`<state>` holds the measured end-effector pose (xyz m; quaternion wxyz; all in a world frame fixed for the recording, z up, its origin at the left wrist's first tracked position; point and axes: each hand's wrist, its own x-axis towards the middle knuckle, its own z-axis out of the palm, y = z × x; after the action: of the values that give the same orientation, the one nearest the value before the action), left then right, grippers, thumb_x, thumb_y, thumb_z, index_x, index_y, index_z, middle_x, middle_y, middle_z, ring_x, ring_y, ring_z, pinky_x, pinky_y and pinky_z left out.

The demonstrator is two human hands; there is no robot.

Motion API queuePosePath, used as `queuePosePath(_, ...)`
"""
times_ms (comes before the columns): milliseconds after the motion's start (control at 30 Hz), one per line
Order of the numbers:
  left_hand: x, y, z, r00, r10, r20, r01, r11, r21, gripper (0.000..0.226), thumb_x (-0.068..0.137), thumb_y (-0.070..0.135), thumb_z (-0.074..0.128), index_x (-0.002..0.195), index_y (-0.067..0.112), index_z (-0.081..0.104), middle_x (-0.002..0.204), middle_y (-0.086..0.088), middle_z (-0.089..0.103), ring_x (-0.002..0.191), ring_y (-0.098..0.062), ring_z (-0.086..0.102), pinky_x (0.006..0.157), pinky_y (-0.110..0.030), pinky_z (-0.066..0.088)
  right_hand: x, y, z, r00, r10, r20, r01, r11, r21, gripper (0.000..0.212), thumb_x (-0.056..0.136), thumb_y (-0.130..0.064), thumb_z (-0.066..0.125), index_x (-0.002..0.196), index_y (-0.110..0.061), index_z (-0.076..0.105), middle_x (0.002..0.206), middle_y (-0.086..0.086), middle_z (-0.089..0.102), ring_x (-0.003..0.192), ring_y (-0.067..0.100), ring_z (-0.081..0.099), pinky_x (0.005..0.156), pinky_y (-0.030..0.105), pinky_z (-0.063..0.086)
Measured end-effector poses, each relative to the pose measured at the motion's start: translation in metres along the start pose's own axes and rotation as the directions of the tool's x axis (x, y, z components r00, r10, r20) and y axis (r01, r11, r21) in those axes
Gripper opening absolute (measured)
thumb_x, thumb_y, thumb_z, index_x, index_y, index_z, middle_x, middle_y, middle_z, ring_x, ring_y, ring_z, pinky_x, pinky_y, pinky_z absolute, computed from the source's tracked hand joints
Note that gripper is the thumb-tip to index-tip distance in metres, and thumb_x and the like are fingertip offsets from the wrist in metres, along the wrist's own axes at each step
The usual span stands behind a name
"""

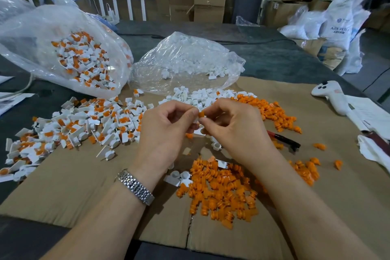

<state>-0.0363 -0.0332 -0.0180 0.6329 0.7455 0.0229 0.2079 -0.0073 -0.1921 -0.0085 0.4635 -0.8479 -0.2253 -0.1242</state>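
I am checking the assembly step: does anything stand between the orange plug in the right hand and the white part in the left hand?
Nothing visible does. The right hand pinches the orange plug right at the white part that the left hand holds. The fingers hide the joint itself.

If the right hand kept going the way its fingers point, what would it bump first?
Probably the white piece pinched by the left hand: the right hand holds an orange plug pointed straight at it, though depth is unclear.

white sack [337, 34], label reads "ABS RESI…"
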Motion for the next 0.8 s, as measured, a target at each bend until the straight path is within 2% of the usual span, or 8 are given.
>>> queuePosePath(167, 0.003, -0.002, 0.001, 0.999, -0.049, -0.022, 0.05, 0.997, 0.052, 0.005, 0.094, 0.018, 0.074, 0.091, 0.021, 0.077, 0.074, 0.004, 0.077, 0.069, -0.011, 0.074, 0.066, -0.021, 0.059, 0.006, 0.002, -0.016, 0.994, 0.064, 0.092, -0.061, 0.998, -0.033, 0.013, 0.09, -0.03, 0.074, 0.101, -0.024, 0.074, 0.085, -0.01, 0.074, 0.078, 0.0, 0.071, 0.079, 0.028, 0.061)
queuePosePath(267, 0.008, -0.006, -0.007, 0.991, 0.048, -0.128, -0.006, 0.952, 0.305, 0.009, 0.099, 0.025, 0.067, 0.099, 0.027, 0.075, 0.082, 0.011, 0.074, 0.076, -0.007, 0.07, 0.071, -0.023, 0.055, 0.011, 0.011, -0.048, 0.992, 0.122, 0.029, -0.119, 0.989, -0.083, 0.006, 0.091, -0.03, 0.072, 0.096, -0.032, 0.074, 0.084, -0.015, 0.073, 0.081, -0.003, 0.068, 0.075, 0.016, 0.055)
queuePosePath(333, 0.013, -0.009, -0.017, 0.958, 0.174, -0.229, -0.047, 0.881, 0.472, 0.014, 0.101, 0.024, 0.063, 0.107, 0.022, 0.076, 0.097, 0.007, 0.069, 0.086, -0.012, 0.065, 0.071, -0.022, 0.049, 0.011, 0.017, -0.064, 0.974, 0.183, 0.137, -0.155, 0.969, -0.192, 0.004, 0.089, -0.03, 0.075, 0.088, -0.034, 0.074, 0.085, -0.021, 0.07, 0.082, -0.007, 0.063, 0.067, 0.011, 0.047)
queuePosePath(467, 0.021, -0.014, -0.03, 0.913, 0.266, -0.31, 0.014, 0.74, 0.673, 0.025, 0.098, 0.013, 0.063, 0.12, 0.014, 0.075, 0.114, -0.007, 0.056, 0.106, -0.029, 0.055, 0.094, -0.054, 0.048, 0.007, 0.021, -0.069, 0.875, 0.295, 0.384, -0.134, 0.909, -0.395, 0.013, 0.076, -0.042, 0.085, 0.081, -0.034, 0.075, 0.09, -0.015, 0.065, 0.088, -0.005, 0.055, 0.07, 0.021, 0.04)
queuePosePath(533, 0.018, -0.013, -0.027, 0.938, 0.278, -0.204, -0.068, 0.729, 0.681, 0.023, 0.095, 0.014, 0.067, 0.116, 0.015, 0.076, 0.113, -0.007, 0.057, 0.113, -0.03, 0.05, 0.101, -0.058, 0.043, 0.007, 0.022, -0.069, 0.844, 0.33, 0.423, -0.091, 0.865, -0.494, 0.023, 0.07, -0.05, 0.085, 0.084, -0.036, 0.074, 0.099, -0.015, 0.056, 0.095, -0.001, 0.043, 0.075, 0.025, 0.04)
queuePosePath(633, 0.009, -0.006, -0.011, 0.97, 0.233, 0.067, -0.227, 0.778, 0.586, 0.007, 0.091, 0.034, 0.07, 0.091, 0.029, 0.075, 0.098, 0.011, 0.06, 0.103, -0.015, 0.054, 0.099, -0.046, 0.042, 0.005, 0.02, -0.069, 0.83, 0.368, 0.42, -0.05, 0.798, -0.6, 0.03, 0.066, -0.053, 0.086, 0.088, -0.038, 0.073, 0.103, -0.014, 0.048, 0.097, 0.003, 0.034, 0.078, 0.026, 0.04)
queuePosePath(700, 0.003, -0.006, 0.0, 0.952, 0.169, 0.256, -0.293, 0.743, 0.601, 0.021, 0.085, 0.058, 0.062, 0.083, 0.039, 0.068, 0.093, 0.021, 0.055, 0.098, -0.006, 0.05, 0.094, -0.034, 0.032, 0.004, 0.019, -0.068, 0.831, 0.374, 0.411, -0.032, 0.771, -0.637, 0.027, 0.068, -0.05, 0.087, 0.086, -0.036, 0.073, 0.104, -0.015, 0.045, 0.102, 0.008, 0.033, 0.083, 0.03, 0.042)
queuePosePath(800, 0.0, -0.011, 0.01, 0.894, 0.089, 0.44, -0.395, 0.622, 0.676, 0.042, 0.075, 0.08, 0.05, 0.084, 0.04, 0.062, 0.091, 0.022, 0.052, 0.092, 0.003, 0.045, 0.091, -0.03, 0.029, 0.004, 0.017, -0.065, 0.823, 0.377, 0.425, -0.008, 0.756, -0.655, 0.021, 0.071, -0.046, 0.086, 0.083, -0.033, 0.075, 0.101, -0.017, 0.041, 0.104, 0.008, 0.031, 0.083, 0.03, 0.039)
